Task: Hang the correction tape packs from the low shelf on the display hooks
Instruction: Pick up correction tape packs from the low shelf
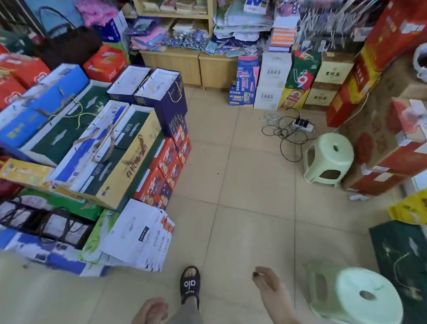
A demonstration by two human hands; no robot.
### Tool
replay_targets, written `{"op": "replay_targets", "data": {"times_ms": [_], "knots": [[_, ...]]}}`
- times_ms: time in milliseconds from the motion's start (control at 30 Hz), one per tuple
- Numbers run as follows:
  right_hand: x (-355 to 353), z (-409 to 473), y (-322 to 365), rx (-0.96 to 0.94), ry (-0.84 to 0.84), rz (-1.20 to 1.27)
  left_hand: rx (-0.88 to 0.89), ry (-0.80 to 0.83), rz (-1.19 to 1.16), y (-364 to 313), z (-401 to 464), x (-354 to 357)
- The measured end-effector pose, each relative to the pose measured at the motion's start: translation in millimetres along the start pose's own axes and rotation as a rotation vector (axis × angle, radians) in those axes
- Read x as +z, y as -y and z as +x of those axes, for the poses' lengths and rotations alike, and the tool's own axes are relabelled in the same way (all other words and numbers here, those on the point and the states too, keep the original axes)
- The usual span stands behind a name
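Small blue-and-clear blister packs of correction tape (198,42) lie jumbled flat on the low wooden shelf (187,58), blurred.

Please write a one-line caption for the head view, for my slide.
Empty left hand and right hand hang low over the tiled floor, facing the low shelf across the shop.

- Even, soft indoor light; faint shadows on the beige tiled floor (245,209)
- Wide-angle bending at the edges
- Motion blur throughout, strongest on both hands at the bottom
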State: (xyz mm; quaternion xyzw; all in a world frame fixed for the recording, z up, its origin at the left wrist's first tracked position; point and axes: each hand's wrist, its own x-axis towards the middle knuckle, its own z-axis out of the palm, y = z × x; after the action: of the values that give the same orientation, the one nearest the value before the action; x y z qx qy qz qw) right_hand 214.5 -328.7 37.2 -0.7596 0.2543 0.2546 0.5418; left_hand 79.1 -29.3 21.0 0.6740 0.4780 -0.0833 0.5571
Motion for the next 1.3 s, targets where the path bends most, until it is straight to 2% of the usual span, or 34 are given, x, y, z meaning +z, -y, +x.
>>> {"op": "replay_targets", "data": {"times_ms": [167, 533, 700, 900, 1167, 1300], "knots": [[29, 38, 80, -0.053, 0.029, -0.007, 0.024, 0.120, -0.143, -109, 49, 30], [93, 125, 208, -0.033, -0.043, 0.029, 0.270, 0.300, 0.040, -317, 201, 25], [95, 170, 259, -0.031, -0.068, 0.066, 0.279, 0.315, 0.062, -386, 239, 46], [87, 263, 349, -0.075, 0.000, 0.103, 0.279, 0.272, 0.125, -439, 297, 88], [81, 393, 512, -0.235, 0.112, 0.071, 0.196, 0.155, -0.031, -525, 349, 148], [86, 450, 581, -0.269, 0.129, 0.090, 0.202, 0.157, -0.066, -582, 386, 169]]}}
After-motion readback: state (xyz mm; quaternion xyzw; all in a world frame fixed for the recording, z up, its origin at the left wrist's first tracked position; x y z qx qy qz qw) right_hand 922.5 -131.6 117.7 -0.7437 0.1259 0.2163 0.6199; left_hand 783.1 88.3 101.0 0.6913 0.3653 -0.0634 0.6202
